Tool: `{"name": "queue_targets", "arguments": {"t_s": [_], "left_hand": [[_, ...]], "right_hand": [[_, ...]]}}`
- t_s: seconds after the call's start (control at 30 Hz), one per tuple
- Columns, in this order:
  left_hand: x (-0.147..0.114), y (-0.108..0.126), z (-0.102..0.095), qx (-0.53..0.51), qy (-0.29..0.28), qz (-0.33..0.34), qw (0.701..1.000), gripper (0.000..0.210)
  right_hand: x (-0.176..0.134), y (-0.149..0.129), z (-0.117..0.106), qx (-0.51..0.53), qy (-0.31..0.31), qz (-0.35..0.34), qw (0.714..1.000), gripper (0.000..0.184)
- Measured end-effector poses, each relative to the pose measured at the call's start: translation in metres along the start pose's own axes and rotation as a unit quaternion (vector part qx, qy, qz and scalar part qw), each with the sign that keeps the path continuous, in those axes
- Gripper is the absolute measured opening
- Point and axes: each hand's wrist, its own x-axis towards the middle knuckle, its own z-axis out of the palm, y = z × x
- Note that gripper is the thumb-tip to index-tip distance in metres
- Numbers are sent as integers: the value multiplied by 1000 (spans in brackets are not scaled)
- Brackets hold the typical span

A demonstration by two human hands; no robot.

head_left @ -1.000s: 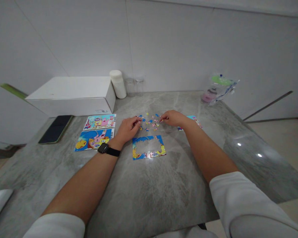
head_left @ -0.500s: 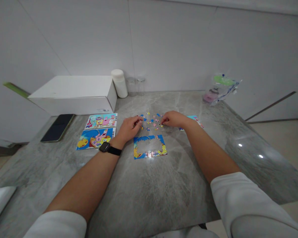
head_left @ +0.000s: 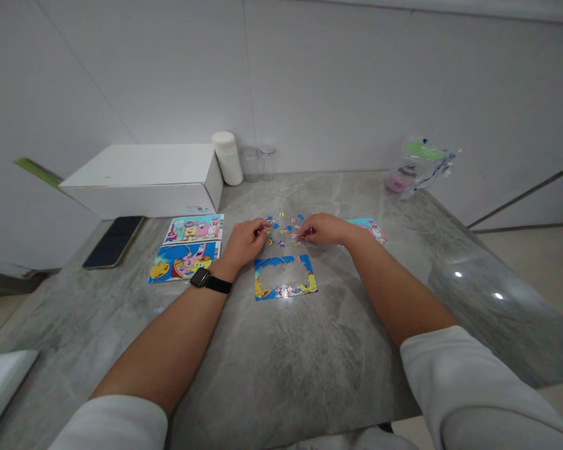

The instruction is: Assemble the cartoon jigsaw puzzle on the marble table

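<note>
Loose jigsaw puzzle pieces (head_left: 281, 229) in blue, pink and yellow lie scattered between my two hands. My left hand (head_left: 246, 240), with a black watch (head_left: 210, 280) on its wrist, rests at their left side; its fingers are curled with the tips close together. From the right, my right hand (head_left: 323, 229) reaches in, thumb and fingers pinched down at the edge of the pieces. Whatever either hand pinches is too small to make out. Nearer to me lies a partly assembled puzzle (head_left: 261, 294), a rectangular border with an open middle showing the grey tabletop.
Two cartoon picture cards (head_left: 194, 229) lie left of my left hand, beside a phone (head_left: 113, 242). Another card (head_left: 373, 229) is partly behind my right arm. A white box (head_left: 141, 165), white bottle (head_left: 228, 159), two glass jars (head_left: 267, 164) and a plastic bag (head_left: 420, 167) stand along the wall.
My right hand has shifted slightly left, further in over the loose pieces. My left hand holds about the same place. The whole view has moved a little.
</note>
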Motion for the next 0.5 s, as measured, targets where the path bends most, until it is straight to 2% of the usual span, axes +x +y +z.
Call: {"name": "queue_targets", "arguments": {"t_s": [0.1,0.17,0.33,0.5], "left_hand": [[0,0,0,-1,4,-1,1000,26],[0,0,0,-4,5,0,1000,26],[0,-1,1,-7,2,-1,1000,26],[0,-2,1,-4,19,-6,1000,25]], "right_hand": [[-2,-3,-1,11,-21,-7,1000,35],[-5,0,-4,11,-11,10,1000,37],[-11,13,-15,-31,44,87,995,47],[-15,24,-19,-66,48,167,983,43]]}}
